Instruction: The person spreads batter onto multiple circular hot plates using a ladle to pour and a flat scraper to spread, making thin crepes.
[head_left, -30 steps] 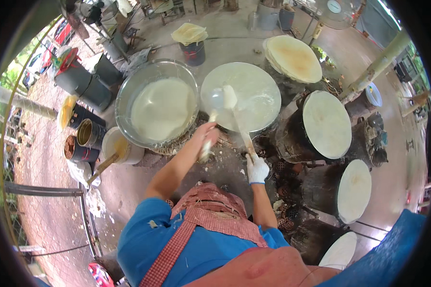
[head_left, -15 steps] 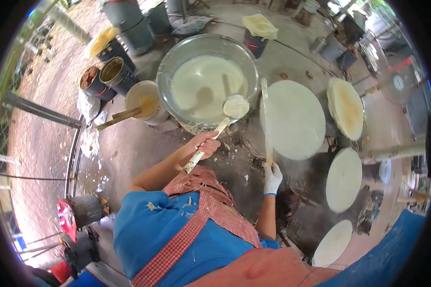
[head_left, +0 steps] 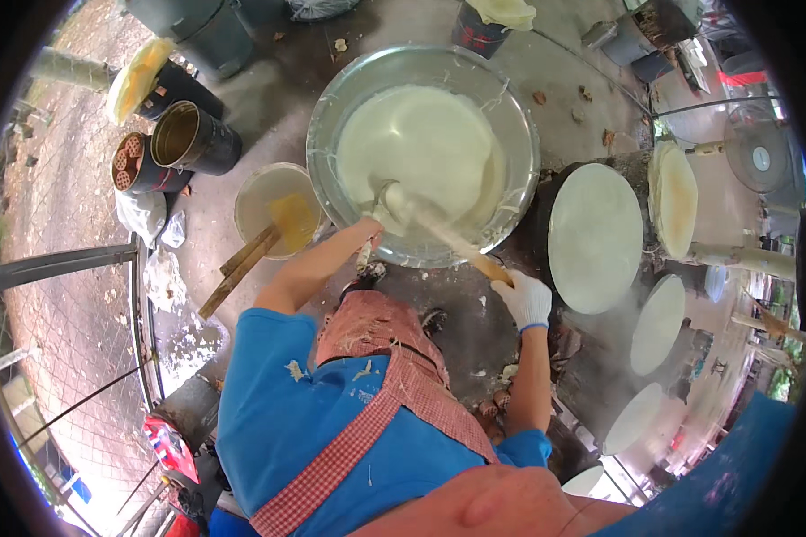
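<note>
A wide metal basin [head_left: 521, 201] holds pale, creamy batter [head_left: 421, 125]. My bare left hand [head_left: 370, 234] is closed around the white handle of a ladle [head_left: 364, 258] at the basin's near rim. The ladle's bowl is at the batter's near edge, partly hidden. My right hand [head_left: 525, 300], in a white glove, grips the end of a long flat wooden stick [head_left: 457, 240]. The stick slants left over the basin's near rim, and its far tip meets the ladle's bowl. Right of the basin, a round white sheet of batter [head_left: 597, 237] lies on a dark griddle.
A pale bucket [head_left: 242, 201] with a yellow-bladed, wooden-handled tool [head_left: 251, 255] stands left of the basin. Beyond it are dark buckets [head_left: 208, 143]. More white rounds [head_left: 658, 324] lie along the right, below a stack of browned flatbreads [head_left: 673, 199]. A metal frame [head_left: 63, 267] crosses the left side.
The ladle has gone down from above the near rim to the batter. My right hand has swung the stick from the griddle round to the basin. The view has shifted too.
</note>
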The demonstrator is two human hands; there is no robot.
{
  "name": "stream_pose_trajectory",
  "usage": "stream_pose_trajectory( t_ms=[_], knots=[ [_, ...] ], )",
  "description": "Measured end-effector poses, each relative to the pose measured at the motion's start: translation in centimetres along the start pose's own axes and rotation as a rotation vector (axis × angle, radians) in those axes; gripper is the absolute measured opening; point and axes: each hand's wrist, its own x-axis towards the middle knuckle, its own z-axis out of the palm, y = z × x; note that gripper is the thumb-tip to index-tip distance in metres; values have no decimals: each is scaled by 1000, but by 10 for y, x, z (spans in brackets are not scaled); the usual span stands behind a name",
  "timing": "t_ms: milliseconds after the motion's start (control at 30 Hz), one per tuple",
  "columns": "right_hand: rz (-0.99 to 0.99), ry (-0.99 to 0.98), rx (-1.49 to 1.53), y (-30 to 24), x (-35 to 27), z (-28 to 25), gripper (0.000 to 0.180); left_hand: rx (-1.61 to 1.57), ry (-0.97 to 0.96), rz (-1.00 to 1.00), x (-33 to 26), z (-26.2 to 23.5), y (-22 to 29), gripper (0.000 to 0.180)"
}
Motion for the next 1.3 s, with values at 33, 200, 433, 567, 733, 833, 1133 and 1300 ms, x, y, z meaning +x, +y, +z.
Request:
stream_pose_trajectory(
  t_ms=[33,200,433,567,733,833,1133,1300],
  knots=[
    [90,57,63,4,-5,18,35,-34,-28,-17,-12,0,-2,10],
    [254,-60,113,-13,-39,99,41,-124,-196,-65,-57,45,18,10],
    [257,300,377,-46,-102,52,33,-171,-394,0,-188,108,51,12],
    [92,745,498,-47,-92,-12,22,58,-388,225,-284,191,97,11],
    [-55,1073,816,-58,-92,-100,21,583,-318,850,-403,243,119,35],
    [-34,918,1113,-56,-73,-85,19,636,-254,904,-395,236,136,39],
    [415,593,1288,-19,-161,69,20,136,-360,-367,-250,239,102,37],
    [580,905,1254,13,-245,54,28,774,-402,72,-215,338,16,44]
  ],
)
